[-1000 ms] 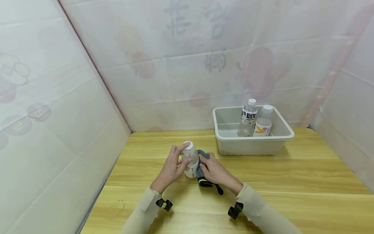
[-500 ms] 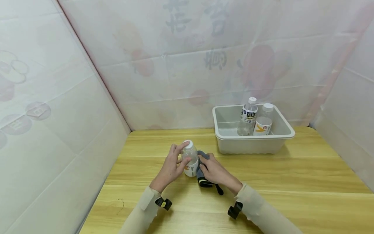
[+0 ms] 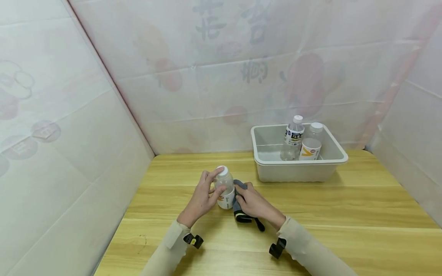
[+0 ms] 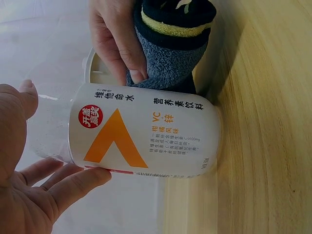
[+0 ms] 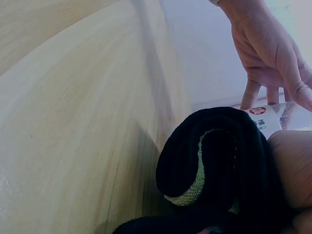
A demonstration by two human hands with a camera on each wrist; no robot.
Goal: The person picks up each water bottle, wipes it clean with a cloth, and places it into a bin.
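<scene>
A clear plastic bottle (image 3: 226, 200) with a white cap (image 3: 222, 171) and a white label stands upright on the wooden table; its orange chevron shows in the left wrist view. My left hand (image 3: 202, 197) holds it by the upper part, thumb and fingers on opposite sides and one finger on the cap. Against the bottle's right side, my right hand (image 3: 254, 201) grips a folded grey-blue towel (image 4: 170, 58) with a black border and yellow stripe. The black towel edge (image 5: 214, 161) fills the front of the right wrist view and hides part of the bottle.
A light grey plastic tub (image 3: 300, 168) stands at the back right of the table. Inside it are a clear bottle with a dark-and-white label (image 3: 294, 136) and a bottle with an orange-marked label (image 3: 310, 149). Printed white sheets (image 3: 207, 92) enclose the table behind and at the sides.
The towel and my right hand have shifted very slightly toward me along the bottle's side. My left hand and the bottle have stayed in place.
</scene>
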